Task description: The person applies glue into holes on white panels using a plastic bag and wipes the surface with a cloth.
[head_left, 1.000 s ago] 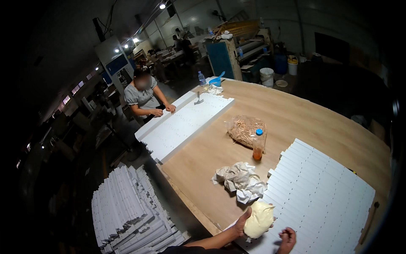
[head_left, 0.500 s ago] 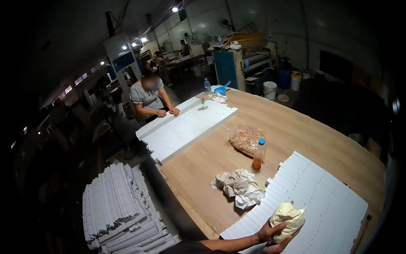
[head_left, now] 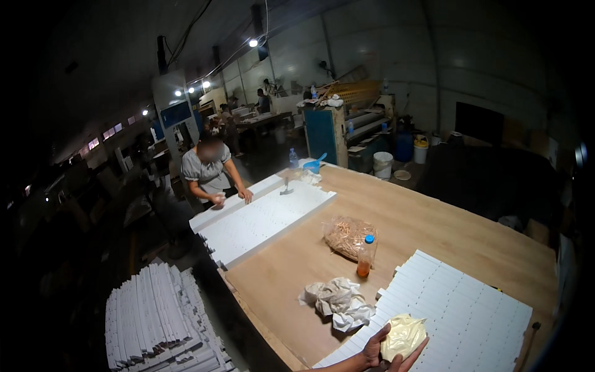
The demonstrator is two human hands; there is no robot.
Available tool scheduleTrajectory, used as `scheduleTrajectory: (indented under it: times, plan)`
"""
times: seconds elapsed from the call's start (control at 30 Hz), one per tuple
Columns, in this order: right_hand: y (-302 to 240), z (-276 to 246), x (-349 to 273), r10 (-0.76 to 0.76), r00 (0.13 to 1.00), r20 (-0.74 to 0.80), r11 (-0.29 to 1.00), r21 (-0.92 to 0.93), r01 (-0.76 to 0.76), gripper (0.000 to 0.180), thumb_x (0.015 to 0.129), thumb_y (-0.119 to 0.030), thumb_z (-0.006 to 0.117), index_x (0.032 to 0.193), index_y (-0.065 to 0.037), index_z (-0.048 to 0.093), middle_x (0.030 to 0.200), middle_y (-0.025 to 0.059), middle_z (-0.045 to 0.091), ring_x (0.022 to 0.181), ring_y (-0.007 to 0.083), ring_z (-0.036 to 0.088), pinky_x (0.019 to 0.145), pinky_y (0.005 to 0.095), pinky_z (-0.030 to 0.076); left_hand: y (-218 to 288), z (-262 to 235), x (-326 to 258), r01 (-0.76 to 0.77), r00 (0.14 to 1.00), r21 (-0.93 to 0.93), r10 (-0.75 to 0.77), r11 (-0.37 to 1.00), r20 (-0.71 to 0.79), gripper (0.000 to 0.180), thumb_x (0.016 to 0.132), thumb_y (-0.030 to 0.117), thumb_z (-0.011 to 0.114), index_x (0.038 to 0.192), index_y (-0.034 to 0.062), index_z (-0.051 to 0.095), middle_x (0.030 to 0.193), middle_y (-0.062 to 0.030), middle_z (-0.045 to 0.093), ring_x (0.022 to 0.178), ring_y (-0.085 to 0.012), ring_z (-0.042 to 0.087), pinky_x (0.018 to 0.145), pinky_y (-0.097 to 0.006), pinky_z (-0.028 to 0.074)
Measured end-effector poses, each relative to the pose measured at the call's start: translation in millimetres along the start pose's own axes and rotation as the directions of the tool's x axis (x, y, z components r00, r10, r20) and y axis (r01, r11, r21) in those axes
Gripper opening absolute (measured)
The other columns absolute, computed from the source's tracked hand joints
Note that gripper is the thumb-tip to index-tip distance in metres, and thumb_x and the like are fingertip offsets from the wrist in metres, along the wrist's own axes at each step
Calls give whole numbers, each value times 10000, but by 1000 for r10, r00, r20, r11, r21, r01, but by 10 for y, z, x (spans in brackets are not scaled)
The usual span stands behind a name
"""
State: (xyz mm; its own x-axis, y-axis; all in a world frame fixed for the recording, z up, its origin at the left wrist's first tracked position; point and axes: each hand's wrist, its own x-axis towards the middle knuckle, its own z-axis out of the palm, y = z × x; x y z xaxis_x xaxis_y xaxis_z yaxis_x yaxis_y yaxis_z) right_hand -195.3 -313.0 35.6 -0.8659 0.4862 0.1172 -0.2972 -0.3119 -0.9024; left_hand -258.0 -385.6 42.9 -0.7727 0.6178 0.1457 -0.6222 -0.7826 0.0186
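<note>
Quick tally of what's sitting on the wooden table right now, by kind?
White slat panels: 2 (near, far)
Plastic bottles: 2 (orange-liquid, clear)
Crumpled white cloth: 1
Clear bag of brown pieces: 1
Yellow rag under the hand: 1
Total: 7

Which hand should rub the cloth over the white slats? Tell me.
Left, probably: the left hand grips the yellow cloth right on the white slats, while the right hand is not clearly in view.

My wooden tabletop (head_left: 434,229) stands in a dim workshop hall; ceiling lamps (head_left: 253,43) glow far off, grey walls (head_left: 396,56) rise behind, and the dark floor (head_left: 80,260) looks possibly concrete.
</note>
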Motion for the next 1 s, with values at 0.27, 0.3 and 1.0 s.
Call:
scheduleTrajectory:
  times: [0.27, 0.3, 1.0]
  plan:
    - [-257, -668, 306, -127, 979, 158, 839, -509, 191, 815, 919, -495, 463, 1463, -43, 57, 1505, 202, 127, 1392, 329, 127, 1145, 414, 68, 321, -61, -90, 116, 993, -83, -114, 990, 28, 662, 935, 383, 423, 1444, 29, 194, 1437, -239, 306, 1252, -424, 406, 1038, -516, 353]
    - [-280, -800, 391, -33, 993, 115, 810, -579, 94, 821, 914, -506, 466, 1462, -45, 65, 1520, 197, 73, 1402, 345, 78, 1146, 415, 50, 374, -141, -181, 119, 990, -89, -125, 989, -64, 643, 936, 390, 420, 1449, 67, 206, 1435, -238, 308, 1230, -416, 428, 1012, -518, 379]
    - [262, -2285, 2475, -206, 978, 46, 402, -907, 127, 368, 874, -59, 500, 1241, -55, 470, 1335, 133, 439, 1253, 296, 409, 1040, 395, 342, 454, -370, 36, 178, 970, -15, -178, 984, -163, 721, 895, 427, 497, 1463, 126, 169, 1298, -242, 456, 1009, -374, 589, 854, -485, 498]
